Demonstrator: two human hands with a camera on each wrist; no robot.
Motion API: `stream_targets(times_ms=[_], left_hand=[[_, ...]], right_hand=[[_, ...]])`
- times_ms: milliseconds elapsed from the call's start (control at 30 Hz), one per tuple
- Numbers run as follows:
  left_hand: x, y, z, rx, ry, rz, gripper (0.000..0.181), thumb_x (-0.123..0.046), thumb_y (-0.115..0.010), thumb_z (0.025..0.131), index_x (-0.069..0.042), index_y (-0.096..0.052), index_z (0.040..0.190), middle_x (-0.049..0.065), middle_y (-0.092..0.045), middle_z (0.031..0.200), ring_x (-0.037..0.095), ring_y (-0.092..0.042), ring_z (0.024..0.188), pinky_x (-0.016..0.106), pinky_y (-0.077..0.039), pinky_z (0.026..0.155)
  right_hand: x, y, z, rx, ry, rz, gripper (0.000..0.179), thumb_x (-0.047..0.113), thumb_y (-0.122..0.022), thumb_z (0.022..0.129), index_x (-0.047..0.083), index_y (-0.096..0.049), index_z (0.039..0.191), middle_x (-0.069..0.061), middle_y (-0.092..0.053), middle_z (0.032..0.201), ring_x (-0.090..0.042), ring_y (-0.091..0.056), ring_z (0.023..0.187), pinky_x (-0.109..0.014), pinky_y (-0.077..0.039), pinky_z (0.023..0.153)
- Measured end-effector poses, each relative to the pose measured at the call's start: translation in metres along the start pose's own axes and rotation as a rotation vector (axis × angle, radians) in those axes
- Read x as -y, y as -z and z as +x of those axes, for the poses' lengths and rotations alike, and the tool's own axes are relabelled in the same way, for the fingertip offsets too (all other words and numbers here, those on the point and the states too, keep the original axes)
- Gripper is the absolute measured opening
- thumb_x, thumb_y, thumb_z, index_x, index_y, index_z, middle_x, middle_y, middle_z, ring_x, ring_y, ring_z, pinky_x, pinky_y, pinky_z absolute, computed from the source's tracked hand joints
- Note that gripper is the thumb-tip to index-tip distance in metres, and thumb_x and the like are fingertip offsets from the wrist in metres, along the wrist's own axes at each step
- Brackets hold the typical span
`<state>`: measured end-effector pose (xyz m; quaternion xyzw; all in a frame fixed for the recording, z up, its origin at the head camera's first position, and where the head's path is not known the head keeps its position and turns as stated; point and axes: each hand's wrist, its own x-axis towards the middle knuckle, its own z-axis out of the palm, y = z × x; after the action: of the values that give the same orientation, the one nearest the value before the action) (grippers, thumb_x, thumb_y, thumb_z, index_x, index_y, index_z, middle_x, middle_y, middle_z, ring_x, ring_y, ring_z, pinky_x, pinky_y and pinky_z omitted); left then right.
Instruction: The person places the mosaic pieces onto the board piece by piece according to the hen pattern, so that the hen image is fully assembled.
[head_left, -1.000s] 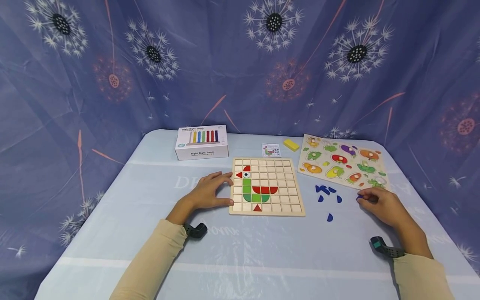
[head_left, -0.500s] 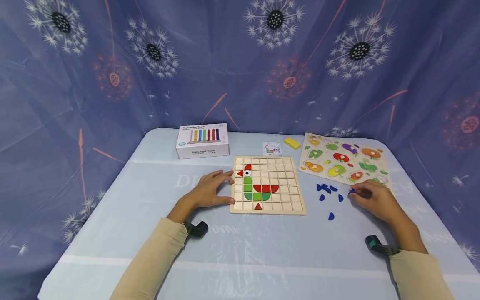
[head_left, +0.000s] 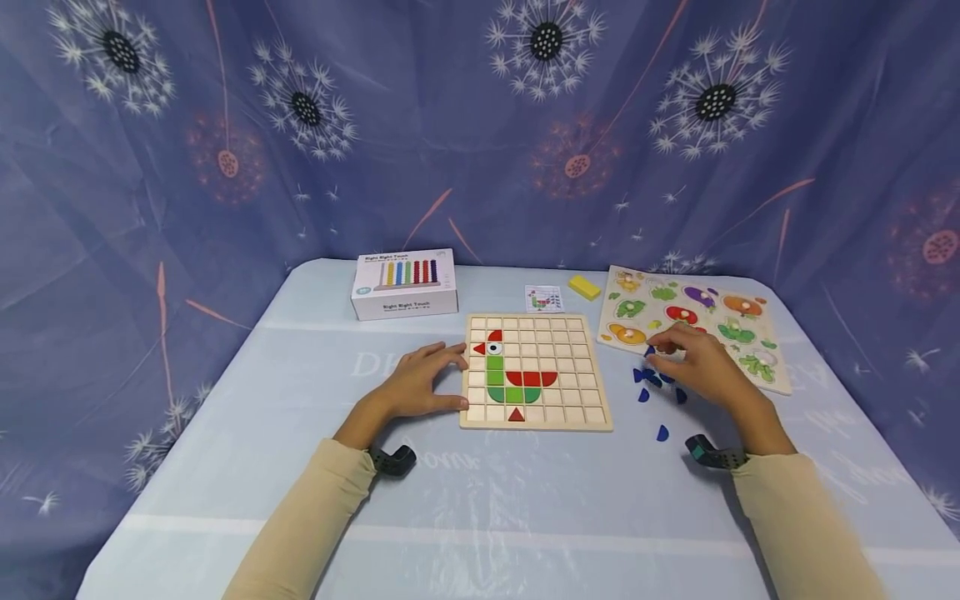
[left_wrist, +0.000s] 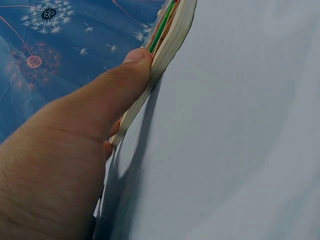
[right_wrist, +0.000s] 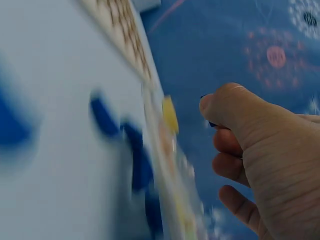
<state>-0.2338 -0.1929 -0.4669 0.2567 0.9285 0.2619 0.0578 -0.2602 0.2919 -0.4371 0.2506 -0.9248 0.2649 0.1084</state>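
In the head view a wooden grid board (head_left: 573, 358) bears a bird figure made of red and green pieces (head_left: 496, 377), with a white eye tile. My left hand (head_left: 416, 383) rests at the board's left edge, thumb near the front corner and fingertips farther up. The left wrist view shows that thumb (left_wrist: 135, 65) lying against the rim. On the right, my right hand (head_left: 701, 367) pinches a small blue piece (head_left: 650, 352) between thumb and forefinger, over several loose blue half-round pieces (head_left: 643, 396). Only the piece's dark edge (right_wrist: 212, 124) peeks out in the right wrist view.
A wooden vegetable puzzle (head_left: 626, 337) lies behind my right hand. Farther back are a yellow block (head_left: 583, 287), a small picture card (head_left: 543, 298) with a similar bird, and a white toy box (head_left: 405, 285). A dandelion-print curtain (head_left: 420, 125) hangs behind the table.
My right hand has moved left and away from me with the blue piece, from beside the puzzle's front corner to above the loose blue pieces. The left hand has stayed at the board.
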Motion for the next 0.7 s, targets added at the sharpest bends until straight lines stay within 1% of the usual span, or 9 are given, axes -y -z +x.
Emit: stream_targets(times_ms=[67,167,233,367,533,633,700], left_hand=[[0.000,0.000,0.000,0.000,0.005,0.001,0.058,-0.062,-0.076,0.081,-0.031,-0.056,0.125,-0.006,-0.033,0.162,0.031,-0.021,0.150,0.057,-0.018,0.114],[0.001,0.000,-0.001,-0.001,0.005,-0.001,0.058,-0.062,-0.077,0.081,-0.031,-0.056,0.125,-0.007,-0.033,0.162,0.030,-0.021,0.150,0.057,-0.018,0.114],[0.001,0.000,-0.001,-0.002,0.003,0.001,0.058,-0.062,-0.077,0.081,-0.031,-0.056,0.125,-0.007,-0.033,0.162,0.031,-0.021,0.150,0.057,-0.018,0.114],[0.002,0.000,-0.002,-0.003,0.003,0.008,0.059,-0.062,-0.076,0.081,-0.031,-0.055,0.126,-0.007,-0.033,0.162,0.031,-0.020,0.151,0.057,-0.018,0.115],[0.002,-0.001,-0.002,-0.008,-0.003,0.013,0.060,-0.063,-0.075,0.082,-0.030,-0.055,0.127,-0.005,-0.033,0.162,0.032,-0.021,0.150,0.058,-0.017,0.115],[0.002,-0.001,-0.001,-0.009,-0.008,0.019,0.060,-0.064,-0.074,0.082,-0.030,-0.055,0.127,-0.005,-0.033,0.162,0.032,-0.021,0.150,0.058,-0.017,0.115],[0.001,0.000,-0.001,-0.008,-0.007,0.020,0.060,-0.065,-0.074,0.082,-0.031,-0.055,0.127,-0.006,-0.033,0.162,0.031,-0.021,0.150,0.058,-0.017,0.115]], right_hand=[[0.009,-0.009,0.015,-0.002,0.054,0.043,0.025,0.007,-0.079,0.088,0.003,-0.073,0.112,-0.002,-0.064,0.095,-0.019,-0.057,0.087,-0.039,-0.051,0.074],[0.024,-0.026,0.034,0.008,0.140,0.124,0.025,0.004,-0.079,0.087,0.000,-0.072,0.110,-0.003,-0.064,0.096,-0.021,-0.059,0.087,-0.043,-0.051,0.075],[0.033,-0.039,0.044,0.026,0.177,0.162,0.024,0.004,-0.079,0.087,0.000,-0.072,0.109,-0.003,-0.064,0.097,-0.021,-0.060,0.087,-0.043,-0.051,0.074],[0.051,-0.062,0.061,0.107,0.190,0.226,0.023,0.007,-0.080,0.087,0.002,-0.072,0.109,0.000,-0.063,0.095,-0.018,-0.059,0.084,-0.038,-0.051,0.071],[0.065,-0.083,0.072,0.211,0.189,0.234,0.020,0.013,-0.079,0.089,0.006,-0.072,0.108,0.003,-0.061,0.093,-0.014,-0.056,0.080,-0.031,-0.050,0.069],[0.069,-0.090,0.073,0.238,0.170,0.211,0.018,0.014,-0.079,0.089,0.010,-0.073,0.106,0.005,-0.061,0.092,-0.013,-0.056,0.081,-0.030,-0.050,0.070],[0.070,-0.092,0.072,0.238,0.153,0.206,0.018,0.014,-0.079,0.088,0.012,-0.073,0.105,0.006,-0.061,0.092,-0.013,-0.055,0.082,-0.029,-0.050,0.071]])
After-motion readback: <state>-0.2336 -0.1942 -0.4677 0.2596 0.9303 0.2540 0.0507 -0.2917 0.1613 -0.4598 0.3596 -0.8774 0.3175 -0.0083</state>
